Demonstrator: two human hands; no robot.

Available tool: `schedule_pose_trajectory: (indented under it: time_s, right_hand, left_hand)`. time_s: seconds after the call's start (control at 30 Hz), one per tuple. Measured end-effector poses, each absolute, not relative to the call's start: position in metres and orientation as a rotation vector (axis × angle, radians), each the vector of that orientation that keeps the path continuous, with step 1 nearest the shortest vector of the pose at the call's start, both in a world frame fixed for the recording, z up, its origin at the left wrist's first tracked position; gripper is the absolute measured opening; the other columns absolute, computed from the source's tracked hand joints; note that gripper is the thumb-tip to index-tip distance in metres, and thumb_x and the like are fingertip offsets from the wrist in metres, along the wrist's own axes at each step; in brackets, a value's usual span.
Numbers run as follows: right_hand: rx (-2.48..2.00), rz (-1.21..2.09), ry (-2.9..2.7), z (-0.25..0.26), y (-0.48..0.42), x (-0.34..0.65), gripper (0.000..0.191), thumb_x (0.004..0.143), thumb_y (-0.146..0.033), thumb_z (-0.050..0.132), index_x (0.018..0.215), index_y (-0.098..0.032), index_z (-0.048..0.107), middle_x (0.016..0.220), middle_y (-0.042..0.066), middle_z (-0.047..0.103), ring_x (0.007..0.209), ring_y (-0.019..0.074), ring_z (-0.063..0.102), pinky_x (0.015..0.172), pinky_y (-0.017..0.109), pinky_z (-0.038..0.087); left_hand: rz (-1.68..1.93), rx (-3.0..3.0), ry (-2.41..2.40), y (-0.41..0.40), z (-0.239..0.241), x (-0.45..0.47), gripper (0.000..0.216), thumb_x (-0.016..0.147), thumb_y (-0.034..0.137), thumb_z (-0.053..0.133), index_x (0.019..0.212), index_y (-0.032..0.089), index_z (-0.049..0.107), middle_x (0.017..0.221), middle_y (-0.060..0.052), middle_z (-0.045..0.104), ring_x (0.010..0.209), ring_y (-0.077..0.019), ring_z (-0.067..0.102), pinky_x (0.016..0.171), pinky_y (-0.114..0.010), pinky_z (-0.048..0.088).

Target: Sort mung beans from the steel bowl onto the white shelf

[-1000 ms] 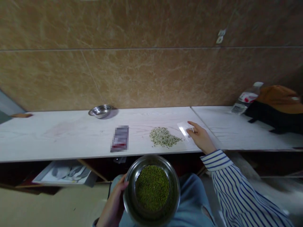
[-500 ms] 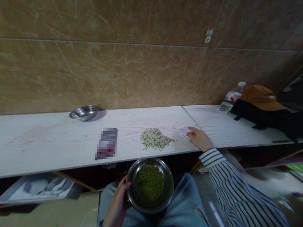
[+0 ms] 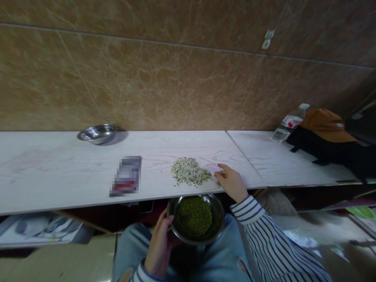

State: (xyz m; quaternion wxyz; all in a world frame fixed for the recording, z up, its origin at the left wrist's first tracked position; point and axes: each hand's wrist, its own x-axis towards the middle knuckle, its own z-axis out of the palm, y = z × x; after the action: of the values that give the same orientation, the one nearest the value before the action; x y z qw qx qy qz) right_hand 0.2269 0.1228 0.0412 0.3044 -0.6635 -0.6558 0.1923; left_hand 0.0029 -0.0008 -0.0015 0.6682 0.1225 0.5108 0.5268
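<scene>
One card [image 3: 213,169] slid by right hand [image 3: 232,183] against bean pile [image 3: 189,171]

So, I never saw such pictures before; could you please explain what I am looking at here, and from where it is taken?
There is no machine here: a person works with bare hands, and one camera on the head looks forward and down. The left hand holds a steel bowl of green beans over the lap. The right hand, in a striped sleeve, touches a small clear sheet beside a pile of beans on the white table; whether it pinches the sheet is unclear. Also there lie a packet, an empty bowl and a bottle.
</scene>
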Motion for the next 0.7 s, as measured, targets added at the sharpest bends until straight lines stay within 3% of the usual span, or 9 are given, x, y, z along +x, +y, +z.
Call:
schedule_pose_trajectory:
  time_s: [0.2,0.33,0.57,0.7]
  right_hand:
    - [-1.695,0.498,-1.745,0.05,0.122,0.235,0.036,0.084,-0.03,0.049,0.118,-0.019,0.052,0.078,0.002,0.07,0.063,0.0143,0.065,0.06,0.025,0.047]
    - [-1.795,0.473,-1.694,0.053,0.125,0.259,0.035,0.082,-0.028,0.051,0.116,-0.019,0.053,0.078,0.002,0.069,0.055,0.0128,0.063,0.057,0.025,0.046]
    - [-1.854,0.456,-1.716,0.051,0.119,0.264,0.036,0.083,-0.028,0.049,0.116,-0.017,0.053,0.08,0.004,0.07,0.058,0.0134,0.063,0.059,0.025,0.046]
    - [-1.795,0.473,-1.744,0.051,0.116,0.249,0.036,0.083,-0.029,0.048,0.116,-0.017,0.053,0.078,0.003,0.07,0.06,0.0139,0.064,0.058,0.024,0.045]
  left_hand:
    - [1.169,0.275,1.168,0.0,0.0,0.01,0.052,0.075,0.032,0.058,0.125,0.023,0.048,0.105,-0.006,0.065,0.079,-0.0199,0.064,0.063,-0.03,0.049]
    - [1.162,0.282,1.157,0.003,0.002,0.013,0.048,0.077,0.031,0.056,0.123,0.024,0.049,0.108,-0.006,0.064,0.081,-0.0182,0.063,0.063,-0.028,0.049]
    - [1.173,0.283,1.143,0.002,-0.003,0.023,0.05,0.076,0.033,0.058,0.124,0.025,0.048,0.113,-0.007,0.062,0.09,-0.0206,0.061,0.065,-0.028,0.048]
    - [1.178,0.291,1.13,-0.002,-0.003,0.026,0.051,0.075,0.034,0.059,0.124,0.025,0.048,0.111,-0.007,0.062,0.086,-0.0208,0.062,0.065,-0.03,0.049]
